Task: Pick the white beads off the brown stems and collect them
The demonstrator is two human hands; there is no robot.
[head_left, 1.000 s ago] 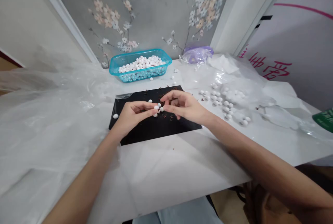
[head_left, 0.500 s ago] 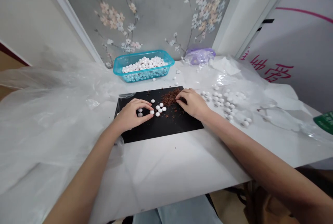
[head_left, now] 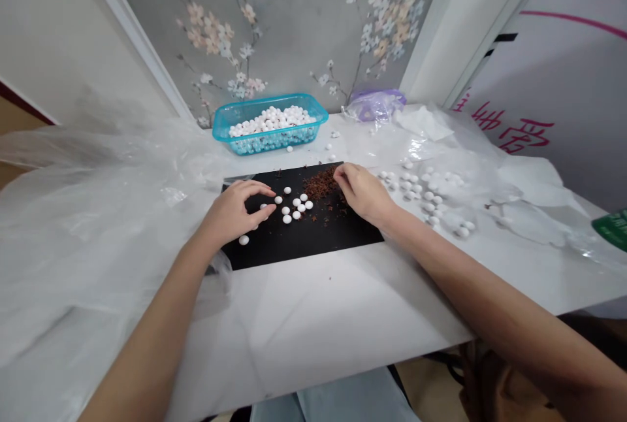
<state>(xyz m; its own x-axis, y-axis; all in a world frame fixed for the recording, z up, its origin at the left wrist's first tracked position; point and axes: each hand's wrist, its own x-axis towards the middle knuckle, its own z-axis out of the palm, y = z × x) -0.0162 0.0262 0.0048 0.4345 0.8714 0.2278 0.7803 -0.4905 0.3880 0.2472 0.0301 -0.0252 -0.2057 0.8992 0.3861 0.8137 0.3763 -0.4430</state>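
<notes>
Over the left part of a black mat (head_left: 304, 245), my left hand (head_left: 235, 213) is open, thumb and fingers spread apart. A white ball (head_left: 278, 200) lies just off its fingertips, and some others are partly covered by the hand. Several white balls (head_left: 296, 202) form a loose group in the middle of the mat. At the mat's right side my right hand (head_left: 362, 192) is closed in a pinch beside a heap of small brown pieces (head_left: 319, 184), some star-shaped. Whatever its fingertips hold is hidden.
A blue plastic basket (head_left: 223, 137) of white balls stands against the wall. More white balls (head_left: 410, 187) lie on the table at the right, near clear plastic (head_left: 490, 154) and a purple bag (head_left: 377, 103). Large plastic sheets (head_left: 98, 213) spread over the left.
My left hand has shifted left, its fingers away from the white ball they were at. My right hand has moved slightly right, and its fingers have drawn together.
</notes>
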